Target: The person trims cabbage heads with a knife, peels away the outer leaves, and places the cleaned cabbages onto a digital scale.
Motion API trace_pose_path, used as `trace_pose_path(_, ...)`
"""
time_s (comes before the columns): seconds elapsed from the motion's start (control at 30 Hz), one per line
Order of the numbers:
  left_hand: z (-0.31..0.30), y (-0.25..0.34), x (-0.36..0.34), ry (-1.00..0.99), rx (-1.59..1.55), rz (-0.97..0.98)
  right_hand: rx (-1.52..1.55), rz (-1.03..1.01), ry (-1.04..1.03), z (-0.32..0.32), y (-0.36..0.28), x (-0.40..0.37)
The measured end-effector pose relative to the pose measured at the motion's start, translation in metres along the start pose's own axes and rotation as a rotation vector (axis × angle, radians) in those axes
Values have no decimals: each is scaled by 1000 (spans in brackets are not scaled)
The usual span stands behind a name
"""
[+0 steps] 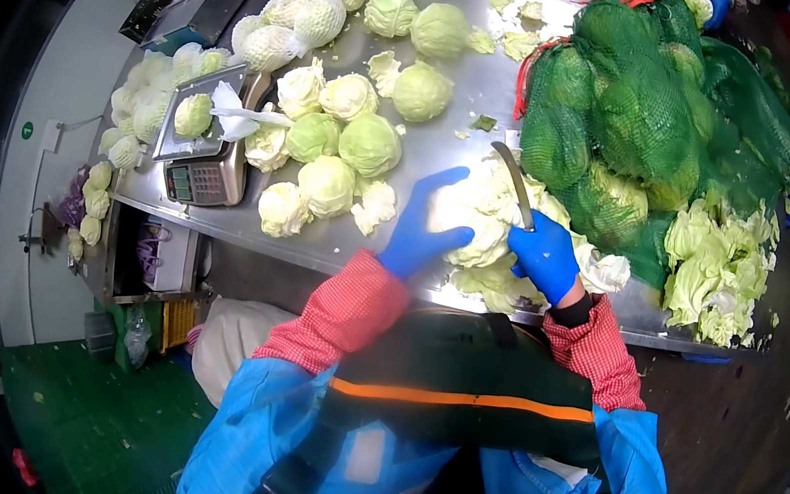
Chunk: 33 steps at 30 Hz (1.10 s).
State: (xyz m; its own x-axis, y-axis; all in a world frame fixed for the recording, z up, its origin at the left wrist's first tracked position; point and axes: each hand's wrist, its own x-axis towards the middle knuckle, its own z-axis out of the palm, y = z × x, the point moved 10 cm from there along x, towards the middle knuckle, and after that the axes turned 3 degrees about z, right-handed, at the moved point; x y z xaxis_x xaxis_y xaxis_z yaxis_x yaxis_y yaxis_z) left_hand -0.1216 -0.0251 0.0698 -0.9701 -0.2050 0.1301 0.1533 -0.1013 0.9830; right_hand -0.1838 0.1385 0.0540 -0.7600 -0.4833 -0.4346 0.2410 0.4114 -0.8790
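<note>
Blue gloves cover both hands. My left hand [418, 225] is spread wide, thumb and fingers apart, at the left side of a pale, trimmed cabbage [468, 219]; its fingertips overlap the cabbage's edge. A curved knife [515, 181] is gripped in my right hand [547, 256], its blade pointing up and to the left over the cabbage. Loose cabbage leaves [492, 286] lie below and around the cabbage, by the table's front edge. Left of my left hand sit several peeled cabbages [369, 145].
Green mesh sacks of cabbages [636, 109] rest at the right of the metal table [314, 251]. A leaf pile [720, 268] lies at its front right corner. At left stand a scale [208, 175] bearing a cabbage [193, 116] and net-wrapped cabbages [266, 47]. Other people's hands show at the far edge.
</note>
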Motion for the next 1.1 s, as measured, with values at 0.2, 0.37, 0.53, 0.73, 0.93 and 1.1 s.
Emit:
trace_pose_path(0.2, -3, -7, -12, 12, -275, -155, 363, 36, -5, -13, 9, -10)
trace_pose_path(0.37, -3, 6, -10, -31, -384, -196, 349, 52, -74, -15, 49, -8)
trace_pose_path(0.53, -19, 13, 4, -113, 81, -58, -420, -156, 190, -33, 3, -13)
trace_pose_path(0.73, 13, 47, 10, -226, 483, 156, -513, -492, 260, 7, -78, -33)
trace_pose_path(0.93, 17, 41, 5, -279, 526, 180, -277, -406, 395, -24, -47, -20)
trace_pose_path(1.1, 2, 40, 7, -216, 529, 167, -53, -191, 357, -44, -15, -6)
